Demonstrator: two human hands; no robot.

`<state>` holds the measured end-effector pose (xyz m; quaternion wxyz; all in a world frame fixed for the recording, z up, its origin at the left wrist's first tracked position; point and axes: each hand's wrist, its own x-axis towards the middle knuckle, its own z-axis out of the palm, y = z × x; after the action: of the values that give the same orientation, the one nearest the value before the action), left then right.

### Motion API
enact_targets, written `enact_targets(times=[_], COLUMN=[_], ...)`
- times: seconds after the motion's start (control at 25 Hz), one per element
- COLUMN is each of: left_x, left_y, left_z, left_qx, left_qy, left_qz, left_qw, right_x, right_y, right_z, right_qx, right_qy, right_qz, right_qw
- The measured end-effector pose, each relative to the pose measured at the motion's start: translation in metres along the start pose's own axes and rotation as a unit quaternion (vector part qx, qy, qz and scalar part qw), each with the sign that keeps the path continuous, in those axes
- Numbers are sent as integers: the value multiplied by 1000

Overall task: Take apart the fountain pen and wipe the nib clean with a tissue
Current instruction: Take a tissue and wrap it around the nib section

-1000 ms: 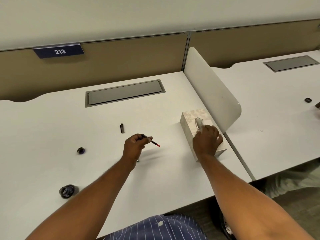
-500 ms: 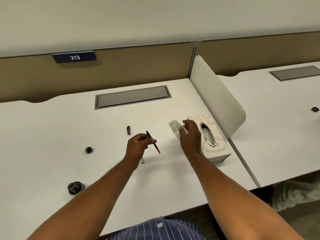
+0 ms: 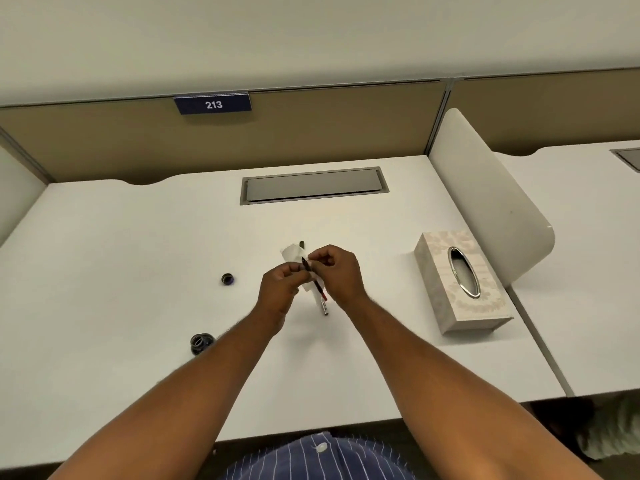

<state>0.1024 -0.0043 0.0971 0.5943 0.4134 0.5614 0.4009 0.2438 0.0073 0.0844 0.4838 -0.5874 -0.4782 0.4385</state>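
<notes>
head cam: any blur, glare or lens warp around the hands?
Head view: wide-angle warp bows the partition top; soft, even light with faint shadows under the left hand and right hand; mild blur on the tissue and nib section; a highlight on the tissue box opening's shiny rim.

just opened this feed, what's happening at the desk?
A person is cleaning a taken-apart fountain pen. The left hand holds the thin pen section, and the right hand holds a tissue around its upper end, where the nib would be; the nib itself is too small to make out. Other pen parts lie on the desk, with an open ink bottle and its cap at left. A tissue box stands at right.
</notes>
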Motion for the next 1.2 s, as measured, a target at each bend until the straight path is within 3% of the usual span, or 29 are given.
enact_targets(times=[0.16,0.4,0.56,0.84,1.04,1.2], left_x=[-7,-13,-17,-19,-17,-17], left_y=[4,11,18,26,36,43], left_z=[-32,-76,-92,-112,-125,-128], left_qx=[-44,-53,-78,-147,-105,-192], left_qy=[32,116,115,121,154,147], left_qz=[-3,9,21,26,67,40], left_qw=[999,992,990,981,980,970], right_x=[-3,-19,-29,-36,-39,-37], right_y=[-7,-20,-30,-41,-43,-43], right_z=[29,61,81,99,107,110], right_qx=[10,-49,-107,-122,-163,-181], right_qy=[-55,-40,-79,-29,-37,-31], right_qz=[10,-53,-93,-105,-113,-103], right_qw=[998,997,987,986,979,978])
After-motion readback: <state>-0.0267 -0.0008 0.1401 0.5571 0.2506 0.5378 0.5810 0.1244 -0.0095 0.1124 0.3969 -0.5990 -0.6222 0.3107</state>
